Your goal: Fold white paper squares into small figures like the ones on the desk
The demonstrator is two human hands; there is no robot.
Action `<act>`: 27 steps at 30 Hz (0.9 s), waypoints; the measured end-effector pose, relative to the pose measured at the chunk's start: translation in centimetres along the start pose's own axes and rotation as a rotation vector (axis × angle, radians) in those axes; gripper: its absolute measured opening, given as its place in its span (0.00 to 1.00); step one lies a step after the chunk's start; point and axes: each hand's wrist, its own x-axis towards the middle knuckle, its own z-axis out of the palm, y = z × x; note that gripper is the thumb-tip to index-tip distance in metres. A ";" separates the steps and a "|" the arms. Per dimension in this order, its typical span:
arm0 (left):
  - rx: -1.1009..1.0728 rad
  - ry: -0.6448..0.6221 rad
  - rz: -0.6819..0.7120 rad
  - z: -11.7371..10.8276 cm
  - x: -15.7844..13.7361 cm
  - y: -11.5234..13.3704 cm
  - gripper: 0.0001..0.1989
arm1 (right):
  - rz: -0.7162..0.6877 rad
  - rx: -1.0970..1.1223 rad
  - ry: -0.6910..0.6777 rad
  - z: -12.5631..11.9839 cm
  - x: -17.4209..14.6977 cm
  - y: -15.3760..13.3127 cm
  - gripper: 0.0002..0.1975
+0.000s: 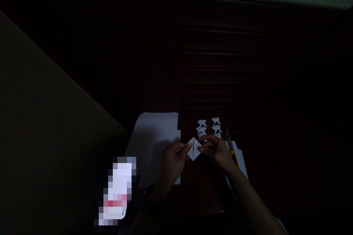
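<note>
Between my two hands is a small folded white paper (193, 153), diamond-shaped with a crease or slit down its middle. My left hand (173, 159) pinches its left corner, thumb on top. The right corner is held by my right hand (219, 152), whose thumb presses on the face while the fingers curl around behind. Just beyond the hands, several small folded paper pieces stand in two columns, a left column (202, 128) and a right column (216, 126). My right hand partly hides the nearest ones.
White paper sheets (151, 132) lie on the dark table to the left. Right of my hand, a yellow-and-black cutter (234, 157) rests on more white paper (242, 161). A bright, pixelated screen-like object (118, 187) is at lower left. The scene is very dim.
</note>
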 end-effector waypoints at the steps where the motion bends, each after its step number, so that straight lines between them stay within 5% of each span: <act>1: 0.015 0.013 0.006 0.0 0.0 0.1 0.16 | 0.001 -0.003 -0.003 0.0 0.0 0.0 0.16; 10: 0.011 0.043 -0.010 0.0 -0.2 0.5 0.15 | -0.035 -0.027 -0.008 0.1 0.0 0.1 0.19; 18: -0.112 -0.091 -0.070 -0.3 0.1 0.6 0.18 | 0.010 0.011 0.038 0.0 0.2 0.6 0.19; 27: 0.005 0.025 -0.003 -0.3 0.3 0.4 0.16 | -0.050 -0.016 0.052 0.2 0.2 0.1 0.18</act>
